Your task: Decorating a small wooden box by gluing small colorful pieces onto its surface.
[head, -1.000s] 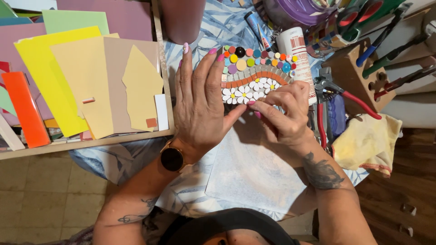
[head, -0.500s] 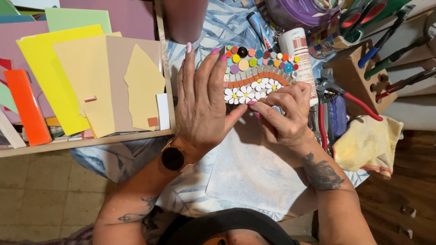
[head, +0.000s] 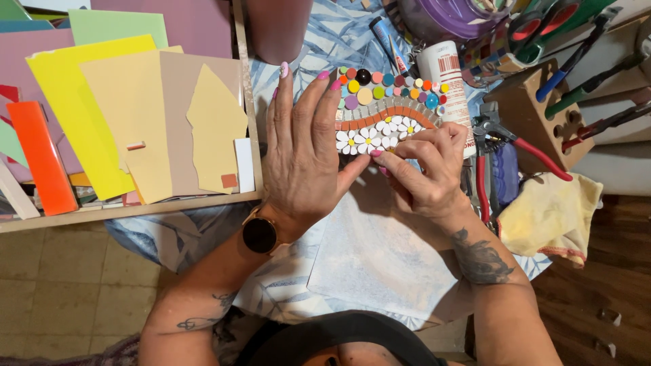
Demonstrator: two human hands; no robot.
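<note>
Fingers [head: 298, 112] of the left hand [head: 302, 159] lie flat and spread, grasping nothing, pressed on the left end of the mosaic piece [head: 386, 112], thumb stretched toward the right hand [head: 424, 169]. The right hand's fingers [head: 407, 146] are bunched in a pinch at the mosaic's lower edge, beside the white flower tiles [head: 369, 139]; they seem to nip a small tile, though it is too small to be sure. The mosaic sits on the blue-patterned cloth [head: 339, 47] over the surface, between the tray of coloured sheets [head: 115, 122] and the white glue bottle [head: 451, 81], with red-handled pliers [head: 515, 142] just to the right. Compared with half a second ago, both hands hold almost the same pose; the left hand stays flat and the right pinch has barely shifted along the edge.
</note>
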